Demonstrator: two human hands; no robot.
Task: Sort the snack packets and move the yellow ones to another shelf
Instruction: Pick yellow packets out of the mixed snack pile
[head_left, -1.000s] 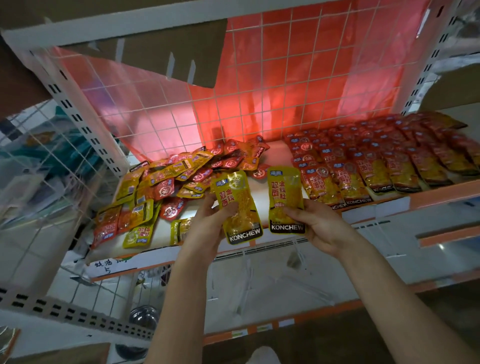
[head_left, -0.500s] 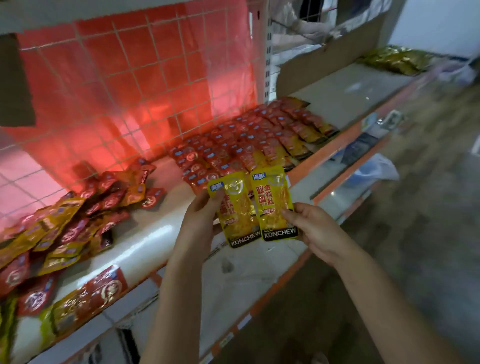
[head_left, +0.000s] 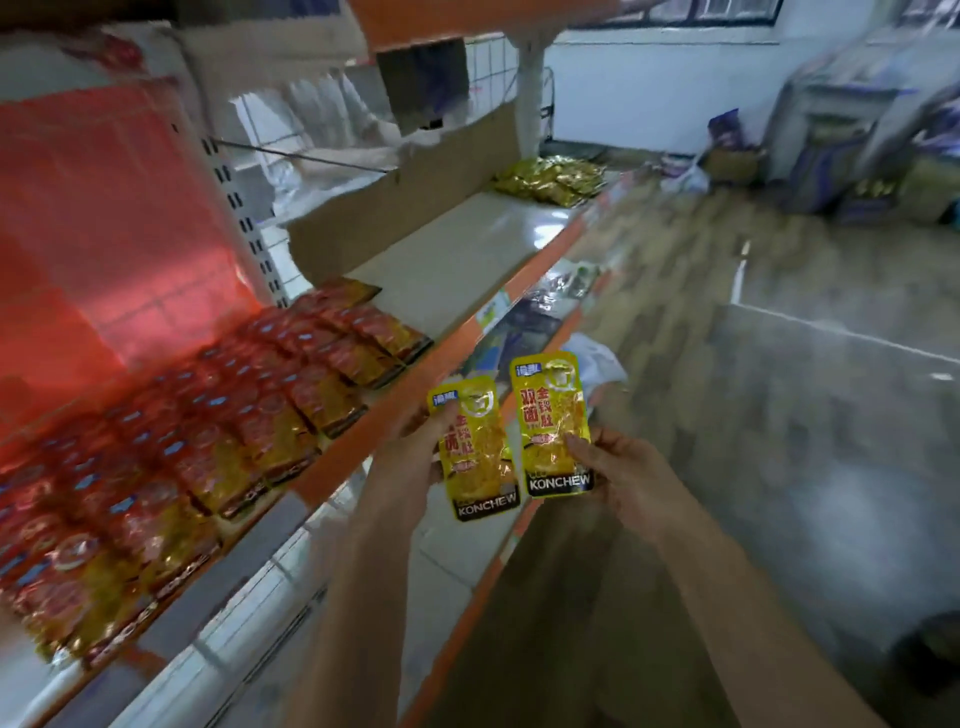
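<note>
My left hand (head_left: 410, 457) grips one yellow snack packet (head_left: 478, 452) by its left edge. Beside it, my right hand (head_left: 618, 467) pinches a second yellow packet (head_left: 553, 421) by its lower right side. Both packets are upright, held in the air in front of the shelf's orange edge. Rows of red packets (head_left: 218, 415) lie sorted on the shelf to the left. A pile of yellow packets (head_left: 550, 179) rests at the far end of the neighbouring shelf (head_left: 467, 260).
A white perforated upright (head_left: 249, 228) and a cardboard panel (head_left: 405, 208) stand between the two shelf bays. A lower shelf (head_left: 535, 322) holds flat packages. Open tiled floor (head_left: 779, 415) spreads to the right, with boxes and bags (head_left: 831, 171) along the far wall.
The view has swung right along the shelving. Both hands carried their yellow packets rightward, away from the mixed pile, past the red rows toward the neighbouring shelf.
</note>
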